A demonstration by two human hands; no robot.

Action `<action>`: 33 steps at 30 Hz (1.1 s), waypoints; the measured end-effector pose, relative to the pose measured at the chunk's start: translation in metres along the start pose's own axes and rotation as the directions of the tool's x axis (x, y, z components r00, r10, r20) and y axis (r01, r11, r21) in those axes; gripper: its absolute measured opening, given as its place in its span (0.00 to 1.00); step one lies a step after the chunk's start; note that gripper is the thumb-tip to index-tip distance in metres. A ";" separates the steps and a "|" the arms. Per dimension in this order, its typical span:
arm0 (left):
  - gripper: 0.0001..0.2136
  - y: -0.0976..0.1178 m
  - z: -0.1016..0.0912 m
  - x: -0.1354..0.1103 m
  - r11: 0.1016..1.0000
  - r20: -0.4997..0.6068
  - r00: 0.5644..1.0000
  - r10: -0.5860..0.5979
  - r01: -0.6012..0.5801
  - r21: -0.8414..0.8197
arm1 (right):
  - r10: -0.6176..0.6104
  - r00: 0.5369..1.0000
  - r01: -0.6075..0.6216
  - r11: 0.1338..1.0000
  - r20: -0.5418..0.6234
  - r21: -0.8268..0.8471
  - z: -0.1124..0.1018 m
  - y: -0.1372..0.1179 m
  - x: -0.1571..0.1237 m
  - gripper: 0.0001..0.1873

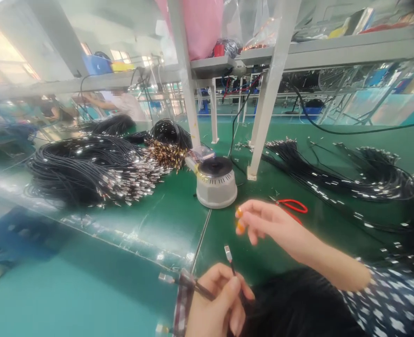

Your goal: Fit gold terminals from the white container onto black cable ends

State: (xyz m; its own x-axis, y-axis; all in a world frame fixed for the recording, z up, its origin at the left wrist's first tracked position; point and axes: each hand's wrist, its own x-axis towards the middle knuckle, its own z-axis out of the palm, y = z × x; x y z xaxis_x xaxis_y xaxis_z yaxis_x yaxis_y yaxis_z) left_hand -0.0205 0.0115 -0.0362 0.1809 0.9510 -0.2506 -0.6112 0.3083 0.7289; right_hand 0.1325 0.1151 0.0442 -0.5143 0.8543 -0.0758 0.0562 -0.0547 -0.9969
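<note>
My left hand [218, 302] is closed near the bottom middle around thin black cables [197, 286]. One cable end with a silver connector [228, 253] sticks up from its fingers. My right hand [266, 223] hovers just above and to the right of that tip, fingers loosely curled with orange caps on the fingertips, holding nothing I can see. A round white and black machine [216, 182] stands on the green table [178, 215] beyond both hands.
Big bundles of black cables with metal ends lie at left [90, 168] and right [350, 180]. Red-handled scissors [293, 206] rest behind my right hand. White frame legs [268, 93] rise from the table. Another person [122, 104] works far left at the back.
</note>
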 end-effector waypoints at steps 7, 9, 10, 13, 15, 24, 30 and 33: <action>0.11 0.013 0.017 -0.008 0.995 -0.090 0.994 0.055 -0.047 0.086 | 0.103 0.971 -0.098 0.995 0.218 -0.033 -0.011 0.006 -0.039 0.27; 0.09 0.016 0.023 -0.010 0.992 -0.114 0.991 0.073 -0.060 0.115 | 0.137 0.959 -0.120 0.989 0.249 -0.083 -0.009 0.002 -0.043 0.28; 0.09 0.017 0.025 -0.012 0.989 -0.122 0.989 0.082 -0.067 0.129 | 0.151 0.954 -0.124 0.985 0.260 -0.117 -0.008 -0.001 -0.044 0.27; 0.10 0.019 0.030 -0.015 0.981 -0.122 0.986 0.110 -0.089 0.170 | 0.171 0.951 -0.100 0.959 0.258 -0.266 -0.005 -0.009 -0.048 0.26; 0.12 0.019 0.033 -0.017 0.978 -0.128 0.984 0.121 -0.096 0.186 | 0.161 0.955 -0.061 0.928 0.247 -0.368 -0.003 -0.013 -0.051 0.25; 0.09 0.018 0.033 -0.019 0.966 -0.188 0.977 0.098 -0.048 0.255 | 0.101 0.983 -0.001 0.841 0.154 -0.541 0.003 -0.010 -0.054 0.27; 0.09 0.017 0.033 -0.015 0.982 -0.197 0.975 0.099 -0.063 0.178 | 0.049 0.997 -0.069 0.891 -0.056 -0.449 0.009 0.014 -0.060 0.19; 0.10 0.016 0.033 -0.014 0.989 -0.200 0.976 0.083 -0.056 0.138 | 0.033 0.993 -0.070 0.942 -0.117 -0.329 0.018 0.028 -0.064 0.10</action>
State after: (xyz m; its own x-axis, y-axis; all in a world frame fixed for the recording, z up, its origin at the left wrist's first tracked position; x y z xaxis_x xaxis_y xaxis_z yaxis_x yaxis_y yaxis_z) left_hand -0.0069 0.0039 0.0001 -0.0288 0.9499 -0.3114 -0.5078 0.2544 0.8230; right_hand 0.1515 0.0494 0.0206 -0.4087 0.9065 -0.1060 0.3707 0.0587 -0.9269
